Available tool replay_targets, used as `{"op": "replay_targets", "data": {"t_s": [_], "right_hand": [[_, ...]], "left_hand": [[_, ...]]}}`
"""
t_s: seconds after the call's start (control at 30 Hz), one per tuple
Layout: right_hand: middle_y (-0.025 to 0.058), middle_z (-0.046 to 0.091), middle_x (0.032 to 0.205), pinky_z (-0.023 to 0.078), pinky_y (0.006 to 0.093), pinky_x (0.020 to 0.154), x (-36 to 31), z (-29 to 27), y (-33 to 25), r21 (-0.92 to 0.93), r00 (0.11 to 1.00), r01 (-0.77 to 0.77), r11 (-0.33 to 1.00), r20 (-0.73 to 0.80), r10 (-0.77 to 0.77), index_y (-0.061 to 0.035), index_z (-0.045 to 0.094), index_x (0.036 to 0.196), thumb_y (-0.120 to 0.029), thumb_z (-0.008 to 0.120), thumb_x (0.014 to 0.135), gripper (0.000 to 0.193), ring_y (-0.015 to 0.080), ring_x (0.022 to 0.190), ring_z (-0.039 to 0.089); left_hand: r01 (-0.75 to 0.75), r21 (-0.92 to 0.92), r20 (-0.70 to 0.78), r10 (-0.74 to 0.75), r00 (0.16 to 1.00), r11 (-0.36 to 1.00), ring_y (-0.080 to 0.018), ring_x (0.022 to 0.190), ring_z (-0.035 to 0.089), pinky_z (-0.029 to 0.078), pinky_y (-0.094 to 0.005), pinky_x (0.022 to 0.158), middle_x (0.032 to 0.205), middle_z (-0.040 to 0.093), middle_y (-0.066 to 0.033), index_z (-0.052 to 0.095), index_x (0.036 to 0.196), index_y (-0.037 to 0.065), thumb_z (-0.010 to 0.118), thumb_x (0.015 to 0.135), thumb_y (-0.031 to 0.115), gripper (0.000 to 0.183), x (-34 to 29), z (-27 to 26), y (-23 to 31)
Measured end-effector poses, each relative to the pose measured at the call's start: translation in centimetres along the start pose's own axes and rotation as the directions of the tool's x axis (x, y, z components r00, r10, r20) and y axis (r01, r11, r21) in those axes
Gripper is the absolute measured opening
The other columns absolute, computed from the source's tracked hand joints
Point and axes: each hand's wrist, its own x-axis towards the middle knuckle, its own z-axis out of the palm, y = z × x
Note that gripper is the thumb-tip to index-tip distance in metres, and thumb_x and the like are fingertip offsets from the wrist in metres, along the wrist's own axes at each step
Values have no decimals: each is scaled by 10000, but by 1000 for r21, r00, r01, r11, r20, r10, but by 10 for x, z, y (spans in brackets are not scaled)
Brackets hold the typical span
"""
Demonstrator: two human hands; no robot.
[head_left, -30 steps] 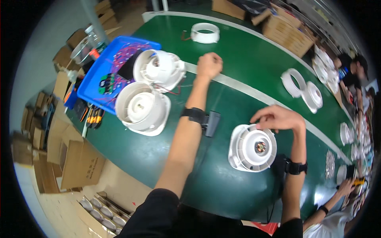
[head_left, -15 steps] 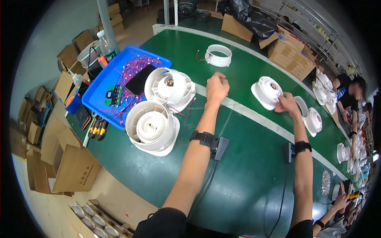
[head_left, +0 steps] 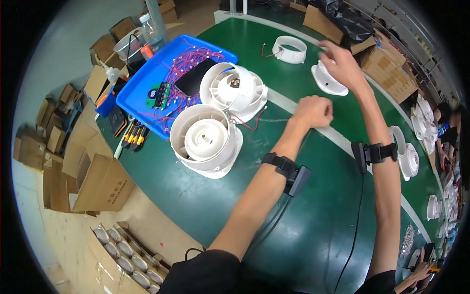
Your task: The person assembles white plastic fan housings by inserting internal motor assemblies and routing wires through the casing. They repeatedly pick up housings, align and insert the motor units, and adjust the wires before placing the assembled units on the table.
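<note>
My right hand (head_left: 344, 66) reaches to the far side of the green table, its fingers curled over the top of a white plastic fan housing (head_left: 329, 84) with a flared base. Closer in, my left hand (head_left: 314, 111) is a loose fist above the white stripe; its fingertips and anything in them are hidden. Beyond it lies a white plastic ring (head_left: 293, 55) with a thin red wire. To the left stand two larger white fan units, the near one (head_left: 205, 139) upright and the far one (head_left: 252, 98) with a loop-like ring leaning on it.
A blue tray (head_left: 128, 93) holds tangled red wires, a black phone (head_left: 196, 78) and a green circuit board (head_left: 155, 95). Yellow-black tools (head_left: 134, 136) lie beside it. More white housings (head_left: 409, 161) stand at right, near co-workers. Cables trail from both wrist straps.
My right hand has moved away from me and leftward with the fan housing, nearer the ring. My left hand has come back and to the right. The whole view has shifted slightly.
</note>
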Motion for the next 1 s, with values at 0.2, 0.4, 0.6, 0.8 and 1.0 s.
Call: {"op": "replay_targets", "data": {"t_s": [0.2, 0.4, 0.6, 0.8, 1.0], "right_hand": [[114, 679, 994, 521, 421, 860, -33, 28, -190, 393, 671, 700, 597, -77, -737, -48, 698, 1032, -187, 685, 878, 208, 305, 986, 633], [184, 702, 874, 532, 477, 797, -76, 37, -245, 371, 611, 534, 760, 452, -650, -22, 687, 986, -228, 733, 827, 263, 374, 876, 685], [210, 705, 822, 542, 487, 789, -89, 61, -252, 268, 690, 486, 832, 466, -554, -29, 710, 994, -172, 757, 773, 267, 383, 845, 694], [219, 692, 813, 529, 489, 756, -95, 35, -232, 205, 653, 438, 875, 596, -467, -6, 705, 934, -180, 760, 774, 242, 395, 840, 684], [193, 628, 657, 447, 429, 604, -139, -24, -162, 156, 713, 149, 976, 668, -216, 18, 683, 763, -237, 809, 770, 285, 324, 617, 602]], "left_hand": [[-89, -32, -48, 87, 995, 996, -376, 745, 687, 557, -470, 699, 740, 701, -155, 714, 726, 120, 679, 704, 165, 61, -12, 12, 20], [-216, -83, -119, 205, 971, 973, -372, 720, 688, 550, -486, 661, 721, 701, -143, 719, 715, 128, 660, 703, 175, 76, -1, 25, 45], [-372, -269, 45, 398, 916, 888, -336, 755, 697, 557, -440, 673, 767, 718, -125, 741, 737, 130, 653, 715, 168, 98, -40, 54, 95], [-374, -305, 505, 481, 716, 876, -339, 908, 688, 532, -475, 806, 937, 723, -149, 724, 866, 104, 627, 765, 179, 159, -134, 59, 163], [-572, -266, 737, 546, 398, 776, -405, 819, 701, 549, -512, 730, 813, 712, -201, 718, 889, 25, 618, 753, 177, 227, -228, 4, 208]]}}
